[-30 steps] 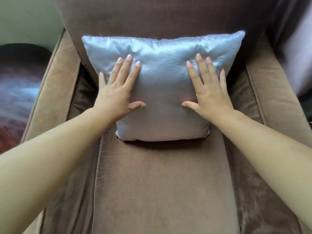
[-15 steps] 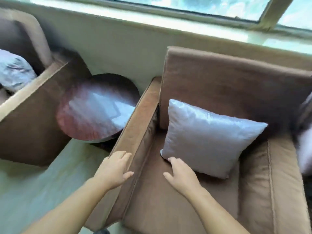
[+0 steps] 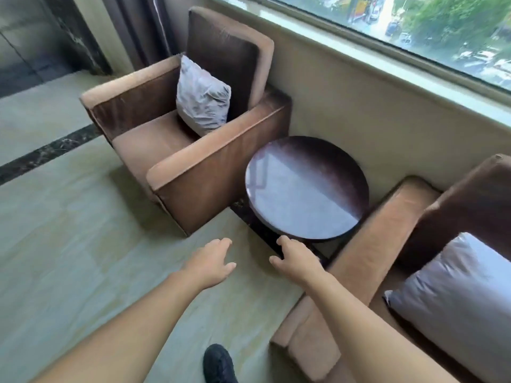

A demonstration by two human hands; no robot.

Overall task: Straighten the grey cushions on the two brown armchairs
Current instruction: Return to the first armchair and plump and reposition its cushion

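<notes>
Crumpled grey satin cushion (image 3: 202, 97): soft, light, slippery; we'd grip its side edges.
Left hand (image 3: 210, 262), right hand (image 3: 296, 257): our fingers loosely spread, empty.

Two brown armchairs stand by the window, the far armchair (image 3: 177, 150) and the near armchair (image 3: 387, 266); each holds one grey cushion, the crumpled cushion (image 3: 203, 99) and the smooth cushion (image 3: 453, 305). One round table (image 3: 307, 189) stands between them; two bare hands, the left hand (image 3: 211, 262) and the right hand (image 3: 297, 258), and one black shoe (image 3: 218, 363) show.

Pale tiled floor (image 3: 69, 244) with dark inlay strip; round glossy dark table (image 3: 307, 189); daylit window (image 3: 414, 26); beige wall (image 3: 359, 106); dark curtain (image 3: 138, 26).
</notes>
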